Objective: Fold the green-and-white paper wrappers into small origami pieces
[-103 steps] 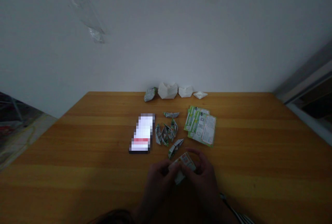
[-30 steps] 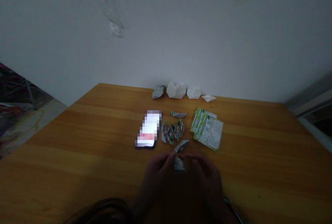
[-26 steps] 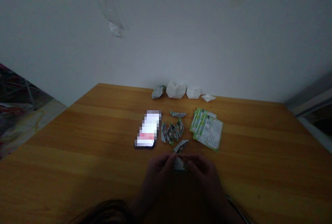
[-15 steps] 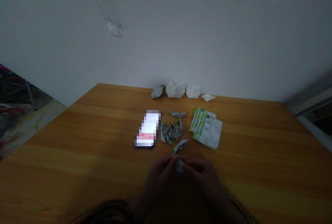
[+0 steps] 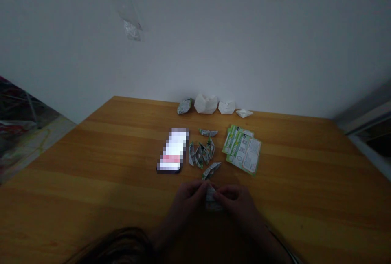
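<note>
Between my two hands, low in the middle of the head view, is a small folded piece of printed paper (image 5: pixel 211 201). My left hand (image 5: pixel 190 196) pinches its upper left edge between thumb and fingers. From the other side, my right hand (image 5: pixel 234 198) closes its thumb and fingers on the right edge. My fingers partly cover the paper. Just beyond my fingertips lies a folded printed paper strip (image 5: pixel 211 170). Behind it, several folded paper pieces (image 5: pixel 201 154) stand in a cluster, with another folded strip (image 5: pixel 208 133) farther back.
Left of the cluster lies a phone (image 5: pixel 174 150) with a lit, blurred screen. Green-and-white printed leaflets (image 5: pixel 244 154) overlap at the right. Along the wall stand a printed folded paper (image 5: pixel 184 106) and white folded papers (image 5: pixel 206 104). All rest on the wooden table (image 5: pixel 106 146).
More of the paper's lower part shows beneath my fingers now. Both hands keep their pinch on it. The whole view has shifted slightly.
</note>
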A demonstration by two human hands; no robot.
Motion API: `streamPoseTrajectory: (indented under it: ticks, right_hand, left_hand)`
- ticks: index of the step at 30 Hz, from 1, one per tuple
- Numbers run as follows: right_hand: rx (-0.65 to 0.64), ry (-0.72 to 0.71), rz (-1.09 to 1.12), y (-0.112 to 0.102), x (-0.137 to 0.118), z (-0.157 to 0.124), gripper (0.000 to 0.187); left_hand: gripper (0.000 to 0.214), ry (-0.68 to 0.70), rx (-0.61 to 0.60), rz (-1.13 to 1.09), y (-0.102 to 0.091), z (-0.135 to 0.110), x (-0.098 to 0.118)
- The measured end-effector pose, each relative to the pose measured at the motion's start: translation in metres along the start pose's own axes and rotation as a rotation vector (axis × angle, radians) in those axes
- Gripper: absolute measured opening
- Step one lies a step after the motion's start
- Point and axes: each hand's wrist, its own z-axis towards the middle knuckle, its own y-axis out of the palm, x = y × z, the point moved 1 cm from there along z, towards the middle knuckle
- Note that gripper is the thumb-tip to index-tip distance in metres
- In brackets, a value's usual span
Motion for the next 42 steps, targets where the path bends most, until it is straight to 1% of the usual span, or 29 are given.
streamPoseTrajectory:
  ticks: [3, 8, 12, 16, 18, 21, 24, 26, 28, 30, 32, 33, 35, 36, 39, 42]
  right_hand:
    - [0.009, -0.008, -0.027, 0.001, 0.000, -0.001, 0.023]
    - [0.003, 0.008, -0.047, 0.002, 0.007, 0.000, 0.025]
    - [0.010, 0.041, 0.003, 0.002, 0.014, 0.001, 0.027]
    - [0.001, 0.029, 0.050, 0.001, 0.014, 0.002, 0.028]
    - [0.023, 0.010, 0.046, 0.001, 0.014, 0.002, 0.028]
    - [0.053, -0.023, -0.013, 0.003, 0.013, 0.002, 0.026]
    - [0.062, -0.047, -0.085, 0.005, 0.013, 0.001, 0.022]
    - [0.054, -0.059, -0.099, 0.005, 0.013, 0.001, 0.021]
    - [0.037, -0.061, -0.060, 0.003, 0.012, 0.001, 0.021]
    - [0.042, -0.063, 0.023, 0.002, 0.011, 0.001, 0.022]
    - [0.102, -0.084, 0.102, 0.002, 0.011, 0.000, 0.023]
    - [0.141, -0.101, 0.120, 0.002, 0.011, 0.000, 0.023]
    - [0.195, -0.130, 0.121, 0.004, 0.012, -0.002, 0.022]
    - [0.199, -0.141, 0.114, 0.006, 0.012, -0.002, 0.022]
    - [0.141, -0.154, 0.133, 0.009, 0.012, -0.003, 0.023]
    - [0.060, -0.134, 0.194, 0.009, 0.013, -0.001, 0.023]
  left_hand:
    - [0.035, -0.006, -0.011, 0.013, 0.000, 0.000, 0.001]
    - [0.036, -0.014, 0.063, 0.092, -0.001, 0.001, -0.003]
    - [0.039, -0.026, 0.019, 0.047, 0.000, 0.003, -0.011]
    - [0.034, -0.012, 0.030, 0.032, 0.001, 0.005, -0.014]
    - [0.030, -0.002, 0.015, 0.073, 0.002, 0.005, -0.013]
    - [0.028, 0.016, 0.007, 0.217, 0.003, 0.004, -0.012]
    - [0.027, 0.068, 0.083, 0.377, 0.002, 0.002, -0.012]
    - [0.027, 0.092, 0.105, 0.419, 0.002, 0.001, -0.012]
    - [0.025, 0.108, 0.095, 0.384, 0.001, 0.002, -0.012]
    - [0.023, 0.134, 0.089, 0.290, 0.000, 0.002, -0.012]
    - [0.031, 0.194, 0.100, 0.226, -0.001, 0.002, -0.011]
    - [0.033, 0.237, 0.106, 0.231, -0.001, 0.002, -0.011]
    - [0.034, 0.333, 0.090, 0.313, 0.000, 0.001, -0.012]
    - [0.036, 0.377, 0.069, 0.366, 0.001, 0.000, -0.013]
    - [0.042, 0.454, 0.008, 0.456, 0.002, 0.000, -0.018]
    - [0.040, 0.449, 0.044, 0.426, 0.001, 0.002, -0.022]
